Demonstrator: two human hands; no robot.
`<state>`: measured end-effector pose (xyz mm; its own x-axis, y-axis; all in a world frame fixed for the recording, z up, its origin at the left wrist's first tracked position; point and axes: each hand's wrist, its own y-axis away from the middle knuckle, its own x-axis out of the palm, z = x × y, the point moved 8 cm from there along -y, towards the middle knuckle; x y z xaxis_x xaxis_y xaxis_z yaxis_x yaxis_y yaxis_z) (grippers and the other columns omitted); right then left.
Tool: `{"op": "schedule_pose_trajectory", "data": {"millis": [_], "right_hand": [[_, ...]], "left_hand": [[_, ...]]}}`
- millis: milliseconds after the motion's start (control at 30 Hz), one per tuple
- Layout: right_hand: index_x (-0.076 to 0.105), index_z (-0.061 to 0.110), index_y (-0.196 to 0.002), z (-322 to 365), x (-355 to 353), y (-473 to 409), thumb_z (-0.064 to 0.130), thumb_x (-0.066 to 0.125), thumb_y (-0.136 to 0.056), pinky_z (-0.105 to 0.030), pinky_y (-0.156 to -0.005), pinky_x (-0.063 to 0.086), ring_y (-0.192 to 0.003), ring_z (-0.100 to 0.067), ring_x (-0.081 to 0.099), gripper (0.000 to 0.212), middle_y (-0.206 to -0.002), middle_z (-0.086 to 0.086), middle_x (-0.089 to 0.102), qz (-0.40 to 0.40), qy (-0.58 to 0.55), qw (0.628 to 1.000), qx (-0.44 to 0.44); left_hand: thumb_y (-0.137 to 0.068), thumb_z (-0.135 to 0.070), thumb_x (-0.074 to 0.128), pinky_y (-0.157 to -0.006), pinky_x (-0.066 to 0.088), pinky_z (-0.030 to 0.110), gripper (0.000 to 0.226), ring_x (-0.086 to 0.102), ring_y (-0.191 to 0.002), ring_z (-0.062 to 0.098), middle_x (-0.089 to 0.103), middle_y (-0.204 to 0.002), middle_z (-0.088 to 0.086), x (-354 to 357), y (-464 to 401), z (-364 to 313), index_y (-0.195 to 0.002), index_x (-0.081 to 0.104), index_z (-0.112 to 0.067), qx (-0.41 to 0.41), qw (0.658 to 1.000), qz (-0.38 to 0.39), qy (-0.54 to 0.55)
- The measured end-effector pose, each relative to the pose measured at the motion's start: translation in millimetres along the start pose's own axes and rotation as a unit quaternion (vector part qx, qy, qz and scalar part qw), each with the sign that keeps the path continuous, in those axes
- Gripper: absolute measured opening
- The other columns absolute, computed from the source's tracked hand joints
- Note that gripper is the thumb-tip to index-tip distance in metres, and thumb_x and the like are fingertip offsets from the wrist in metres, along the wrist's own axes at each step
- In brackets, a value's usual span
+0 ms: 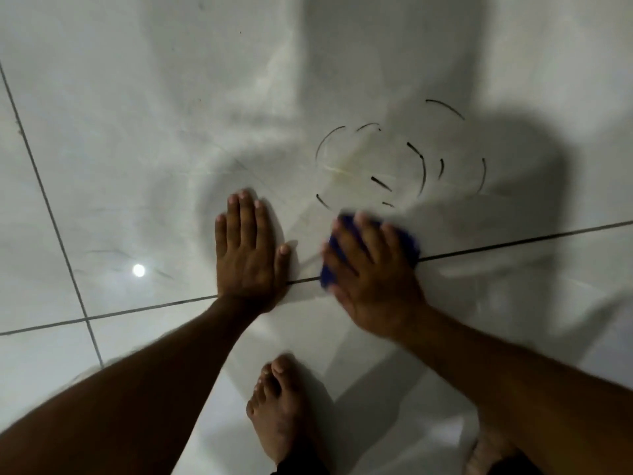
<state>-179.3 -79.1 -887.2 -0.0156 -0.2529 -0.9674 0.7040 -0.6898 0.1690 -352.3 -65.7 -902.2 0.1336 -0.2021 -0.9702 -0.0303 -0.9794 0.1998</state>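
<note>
On the glossy white tiled floor point(137, 132), the left hand point(245, 255) lies palm down, its fingers point(245, 214) straight and close together, flat against the tile and holding nothing; its thumb sticks out to the right, touching the dark grout line point(513, 240) that runs across the floor from left to right. Just to the right of it, the right hand point(370, 272) presses on a soft dark blue cleaning cloth point(411, 246), with its fingers point(366, 231) spread wide and laid over the top of the cloth rather than curled round it; hand and cloth are both blurred. The cloth sits on the floor across the same grout line, its blue edges showing past the fingertips, at the right side and beside the thumb. Just beyond it, on the far tile, lie thin black curved marks point(423, 166) in rough broken rings. A bare foot point(277, 406) stands on the near tile between the two forearms, and a small round bright reflection of a lamp point(138, 270) shines on the floor to the left
</note>
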Motion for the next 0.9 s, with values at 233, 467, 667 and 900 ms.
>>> {"op": "schedule_pose_trajectory", "data": {"millis": [233, 467, 667, 900], "right_hand": [[0.041, 0.025, -0.144, -28.7, -4.3, -29.3, 0.048, 0.039, -0.097, -0.057, -0.117, 0.016, -0.146, -0.038, 0.024, 0.052, -0.158, -0.011, 0.032, 0.040, 0.048, 0.909, -0.413], [0.038, 0.017, -0.147, 5.4, -14.5, -42.4, 0.046, 0.047, -0.094, -0.057, -0.118, 0.018, -0.146, -0.041, 0.024, 0.061, -0.159, -0.015, 0.030, -0.010, -0.006, 1.000, -0.018], [0.046, 0.021, -0.142, -80.1, -36.2, -111.5, 0.050, 0.041, -0.095, -0.055, -0.113, 0.028, -0.141, -0.039, 0.034, 0.055, -0.155, -0.013, 0.038, 0.003, 0.070, 0.962, -0.263], [0.042, 0.019, -0.145, -72.1, -40.3, -129.3, 0.047, 0.038, -0.094, -0.056, -0.116, 0.022, -0.145, -0.040, 0.027, 0.058, -0.158, -0.013, 0.032, -0.071, -0.016, 0.989, 0.127]], "left_hand": [[-0.099, -0.048, 0.021, -0.123, 0.007, 0.054, 0.076, 0.002, -0.153, 0.039, 0.011, -0.163, 0.028, 2.3, -0.5, 0.5, -0.154, 0.014, 0.003, -0.002, 1.000, -0.006, -0.009], [-0.099, -0.045, 0.020, -0.123, -0.008, 0.046, 0.074, -0.001, -0.153, 0.035, 0.007, -0.163, 0.026, -15.7, -17.1, 2.1, -0.153, 0.012, 0.004, -0.017, 0.999, 0.014, 0.030], [-0.099, -0.041, 0.022, -0.123, 0.000, 0.048, 0.071, 0.004, -0.153, 0.038, 0.011, -0.163, 0.027, -35.4, -79.9, -8.8, -0.154, 0.014, 0.003, -0.002, 0.998, -0.038, 0.043], [-0.099, -0.037, 0.025, -0.122, -0.009, 0.042, 0.068, 0.008, -0.151, 0.040, 0.015, -0.161, 0.029, -16.2, -93.0, -13.4, -0.153, 0.016, 0.004, 0.006, 0.999, -0.036, 0.030]]}}
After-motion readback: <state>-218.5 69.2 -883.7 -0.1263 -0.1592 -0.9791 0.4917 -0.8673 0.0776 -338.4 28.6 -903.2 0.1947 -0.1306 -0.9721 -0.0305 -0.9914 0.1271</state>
